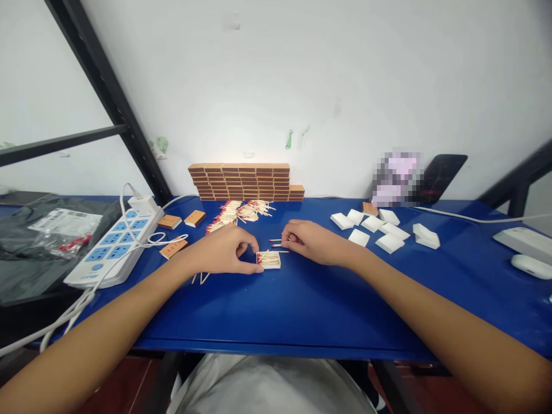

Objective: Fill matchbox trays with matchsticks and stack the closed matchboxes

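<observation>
A small white matchbox tray [278, 265], part filled with red-headed matches, stands on the blue table. My left hand [228, 248] grips its left end between thumb and index finger. Just beyond its right side, my right hand [308, 241] has its fingers pinched together on a few matches [276, 245], their red heads pointing left. One more match [282, 251] lies close to the tray's back edge. Behind my left hand spreads a heap of loose matches [252, 210], partly covered by that hand.
Closed matchboxes [245, 183] are stacked along the wall. Several white trays [390, 242] lie to the right, and orange matchbox sleeves [173, 247] to the left. A power strip [114, 244] with white cables borders the left side. A dark phone [442, 178] leans at the back right.
</observation>
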The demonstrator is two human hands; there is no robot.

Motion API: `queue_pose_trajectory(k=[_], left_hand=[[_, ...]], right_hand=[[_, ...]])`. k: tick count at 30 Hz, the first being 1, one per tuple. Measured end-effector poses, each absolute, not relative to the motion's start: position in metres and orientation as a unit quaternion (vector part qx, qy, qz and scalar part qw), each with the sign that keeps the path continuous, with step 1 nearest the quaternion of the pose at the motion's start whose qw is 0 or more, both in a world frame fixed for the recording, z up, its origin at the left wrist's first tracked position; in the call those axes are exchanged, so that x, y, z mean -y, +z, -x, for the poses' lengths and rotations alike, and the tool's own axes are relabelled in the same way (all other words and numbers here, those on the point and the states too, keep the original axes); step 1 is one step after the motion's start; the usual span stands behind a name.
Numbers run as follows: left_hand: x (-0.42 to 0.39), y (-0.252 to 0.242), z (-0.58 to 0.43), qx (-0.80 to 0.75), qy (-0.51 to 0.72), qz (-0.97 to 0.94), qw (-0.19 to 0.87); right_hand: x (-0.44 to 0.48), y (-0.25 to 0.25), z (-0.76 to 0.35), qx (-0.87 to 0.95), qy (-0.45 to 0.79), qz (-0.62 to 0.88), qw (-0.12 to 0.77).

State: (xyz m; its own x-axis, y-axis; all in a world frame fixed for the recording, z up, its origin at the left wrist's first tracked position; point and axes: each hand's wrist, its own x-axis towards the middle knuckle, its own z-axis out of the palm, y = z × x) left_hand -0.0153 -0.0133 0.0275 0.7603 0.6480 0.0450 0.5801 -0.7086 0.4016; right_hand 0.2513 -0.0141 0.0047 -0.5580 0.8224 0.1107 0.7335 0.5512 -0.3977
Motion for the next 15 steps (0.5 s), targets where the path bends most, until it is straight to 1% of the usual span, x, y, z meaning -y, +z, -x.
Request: queue_pose_trajectory(k=[5, 11, 15], left_hand=[[0.013, 0.026, 0.015, -0.341, 0.098, -0.919, 0.170], [0.011, 0.024, 0.015, -0.331, 0.105, -0.924, 0.159], [0.011, 0.024, 0.016, -0.337, 0.102, -0.923, 0.157]], right_hand=[[0.026, 0.012, -0.247, 0.872, 0.157, 0.431, 0.174], [0.043, 0.013, -0.231, 0.878, 0.172, 0.419, 0.156], [0.040, 0.010, -0.230, 0.875, 0.179, 0.403, 0.198]])
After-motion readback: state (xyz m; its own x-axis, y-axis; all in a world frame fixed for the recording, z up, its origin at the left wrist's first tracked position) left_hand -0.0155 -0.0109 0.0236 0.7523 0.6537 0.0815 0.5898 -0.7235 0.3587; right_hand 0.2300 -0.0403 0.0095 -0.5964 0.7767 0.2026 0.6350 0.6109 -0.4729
